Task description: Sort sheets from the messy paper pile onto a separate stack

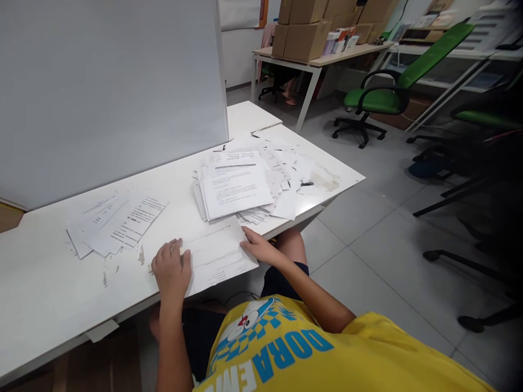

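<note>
A printed sheet of paper point(216, 253) lies over the table's front edge, its lower right part past the edge. My right hand point(259, 246) pinches its right side, thumb on top. At the sheet's left end, my left hand point(170, 267) is closed with curled fingers over a pale beige piece point(182, 251), which shows only at the sides of the hand; its kind is hidden. Just beyond the sheet stands a thick stack of printed papers point(235, 188). Several more printed sheets point(118, 223) lie fanned out to the left.
Loose papers point(296, 169) spread right of the stack on the white table point(36, 288). A tall grey panel point(114, 87) rises along its back edge. Cardboard boxes point(300, 41) stand on another table behind. Green office chairs point(376, 100) are at the right.
</note>
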Demonstrator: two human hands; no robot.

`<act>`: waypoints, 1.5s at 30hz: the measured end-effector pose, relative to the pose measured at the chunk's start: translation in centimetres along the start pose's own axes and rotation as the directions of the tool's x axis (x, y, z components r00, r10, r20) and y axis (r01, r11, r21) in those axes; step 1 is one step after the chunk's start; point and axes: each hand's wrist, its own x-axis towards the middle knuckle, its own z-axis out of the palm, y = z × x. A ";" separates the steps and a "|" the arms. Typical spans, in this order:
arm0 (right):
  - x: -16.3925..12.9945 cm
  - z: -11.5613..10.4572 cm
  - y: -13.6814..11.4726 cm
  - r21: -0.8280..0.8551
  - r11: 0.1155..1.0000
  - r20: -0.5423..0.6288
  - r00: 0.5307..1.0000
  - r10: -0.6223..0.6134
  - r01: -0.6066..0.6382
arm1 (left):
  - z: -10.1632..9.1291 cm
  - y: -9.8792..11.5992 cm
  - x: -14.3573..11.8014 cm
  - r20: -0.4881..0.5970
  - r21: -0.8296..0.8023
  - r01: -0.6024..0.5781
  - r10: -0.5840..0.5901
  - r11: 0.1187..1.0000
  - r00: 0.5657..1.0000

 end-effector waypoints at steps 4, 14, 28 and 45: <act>0.2 0.3 0.3 0.033 0.999 -0.002 1.000 -0.012 0.012 | 0.1 0.1 -0.1 0.010 0.011 0.000 0.000 1.000 1.000; 0.3 0.4 0.6 0.240 0.969 0.034 0.998 0.052 -0.058 | 0.0 0.2 -0.1 0.085 0.081 -0.043 0.036 0.996 0.996; 0.4 -2.4 -3.0 -0.184 0.978 -0.040 0.993 -0.109 0.100 | 1.1 0.1 -0.2 -0.099 -0.035 0.006 -0.010 0.999 0.995; 18.3 -17.7 -6.1 -0.324 0.939 -0.599 0.793 -0.110 -0.114 | 1.3 -0.4 -0.3 -0.202 -0.075 -0.010 -0.005 0.997 0.979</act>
